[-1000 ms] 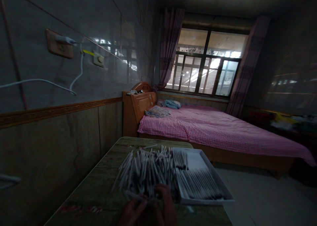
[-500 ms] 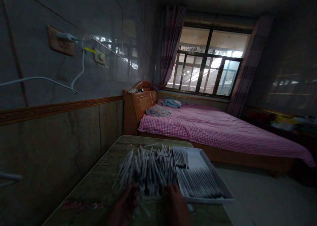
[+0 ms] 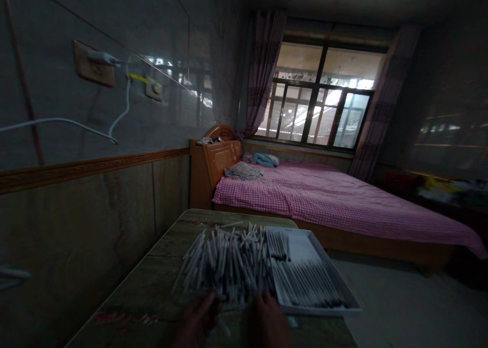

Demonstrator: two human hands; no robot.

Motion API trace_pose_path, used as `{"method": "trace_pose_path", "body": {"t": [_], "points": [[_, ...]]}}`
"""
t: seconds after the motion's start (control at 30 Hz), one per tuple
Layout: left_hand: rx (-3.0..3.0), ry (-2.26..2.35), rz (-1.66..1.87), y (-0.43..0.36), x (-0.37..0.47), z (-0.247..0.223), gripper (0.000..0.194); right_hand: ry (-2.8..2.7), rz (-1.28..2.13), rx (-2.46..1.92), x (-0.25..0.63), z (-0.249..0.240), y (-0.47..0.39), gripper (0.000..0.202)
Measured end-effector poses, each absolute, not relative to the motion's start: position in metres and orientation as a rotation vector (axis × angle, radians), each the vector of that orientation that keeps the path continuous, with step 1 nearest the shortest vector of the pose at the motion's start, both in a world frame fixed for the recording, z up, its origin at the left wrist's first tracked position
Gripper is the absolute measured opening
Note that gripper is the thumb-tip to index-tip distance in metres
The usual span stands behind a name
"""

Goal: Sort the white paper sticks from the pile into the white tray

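A heap of slim white pen-like sticks (image 3: 229, 261), some with dark ends, lies on a small table. Against its right side stands a shallow white box (image 3: 305, 241) with similar sticks laid in rows (image 3: 308, 283). My left hand (image 3: 196, 320) is at the heap's near edge, fingers drawn together; a pale sliver shows beside it, too dim to name. My right hand (image 3: 270, 320) is closed at the heap's near right edge, close to the box corner. Dimness and blur hide whatever the fingertips of either hand hold.
The table (image 3: 152, 272) has a pale rim and stands by the tiled wall (image 3: 114, 226). Beyond it is a bed (image 3: 305, 195) with a pink checked cover. A white cable (image 3: 61, 120) hangs from a wall socket (image 3: 93, 71).
My left hand's fingertips have shifted slightly right and down along the heap's near edge. My right hand has lowered a little. The sticks in the box look the same.
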State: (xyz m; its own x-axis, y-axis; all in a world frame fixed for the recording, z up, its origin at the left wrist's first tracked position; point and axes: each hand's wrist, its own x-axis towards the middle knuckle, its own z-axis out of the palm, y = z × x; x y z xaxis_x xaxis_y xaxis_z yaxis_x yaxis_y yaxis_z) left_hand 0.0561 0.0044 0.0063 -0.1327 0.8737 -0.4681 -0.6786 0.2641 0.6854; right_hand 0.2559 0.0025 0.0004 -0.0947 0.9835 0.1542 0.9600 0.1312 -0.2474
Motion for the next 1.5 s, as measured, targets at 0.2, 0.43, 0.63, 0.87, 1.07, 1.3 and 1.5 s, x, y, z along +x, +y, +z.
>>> {"method": "trace_pose_path", "body": {"t": [0.2,0.43,0.63,0.87,1.07,1.3,1.5], "points": [[0.323,0.998,1.383,0.005,0.064,-0.012,0.031,-1.961,0.217,-1.668,0.253,-0.022,0.000,0.034],[0.336,0.980,1.363,0.006,0.060,-0.017,0.038,-1.559,0.525,-1.222,0.245,-0.033,0.001,0.016],[0.366,0.956,1.361,0.005,0.065,-0.015,0.040,-1.189,1.093,-1.043,0.226,-0.032,0.005,0.010],[0.360,0.988,1.342,0.006,0.065,-0.009,0.042,-0.902,1.302,-0.957,0.214,-0.021,-0.002,0.017],[0.439,0.968,1.355,0.005,0.069,-0.012,0.046,-0.943,1.148,-0.997,0.214,-0.024,-0.001,0.018],[0.441,0.993,1.390,0.001,0.071,-0.007,0.046,-0.987,1.043,-0.989,0.212,-0.029,0.000,0.017],[0.440,0.993,1.366,0.003,0.071,-0.006,0.049,-1.025,0.957,-1.052,0.210,-0.024,-0.001,0.016]]}}
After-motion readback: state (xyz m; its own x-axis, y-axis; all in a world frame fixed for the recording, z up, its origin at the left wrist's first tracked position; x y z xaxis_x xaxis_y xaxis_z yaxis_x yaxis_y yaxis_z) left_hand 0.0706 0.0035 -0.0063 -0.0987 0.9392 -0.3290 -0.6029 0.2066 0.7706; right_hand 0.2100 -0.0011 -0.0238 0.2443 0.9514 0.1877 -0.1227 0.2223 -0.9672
